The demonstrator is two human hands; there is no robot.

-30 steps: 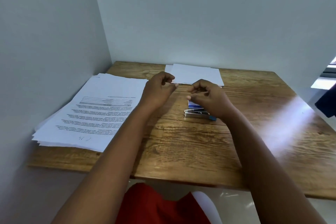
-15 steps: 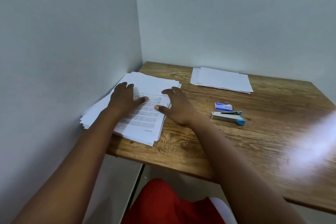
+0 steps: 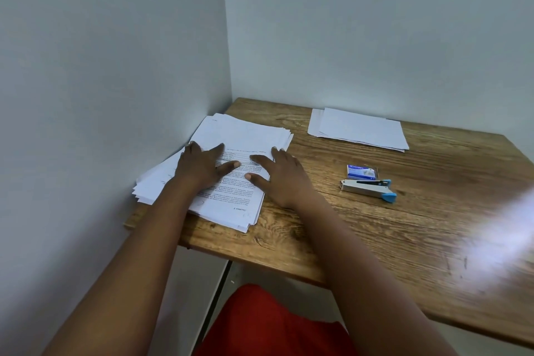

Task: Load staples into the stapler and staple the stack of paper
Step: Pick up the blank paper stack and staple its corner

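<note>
A loose stack of printed paper [image 3: 245, 136] lies at the left end of the wooden table [image 3: 375, 240], against the wall. My left hand [image 3: 202, 166] rests flat on the stack with fingers spread. My right hand [image 3: 278, 176] lies flat on the stack's right edge, fingers apart. Neither hand holds anything. To the right, apart from both hands, a silver stapler with a blue end [image 3: 368, 189] lies on its side. A small blue staple box [image 3: 362, 172] sits just behind it.
A second, smaller pile of blank white sheets [image 3: 361, 128] lies at the back of the table near the far wall. Walls close in the left and back sides. A bright glare patch covers the table's right part.
Both hands left the stapler area and moved left onto the printed stack. My view swung left, so stapler and box now sit uncovered on the right.
</note>
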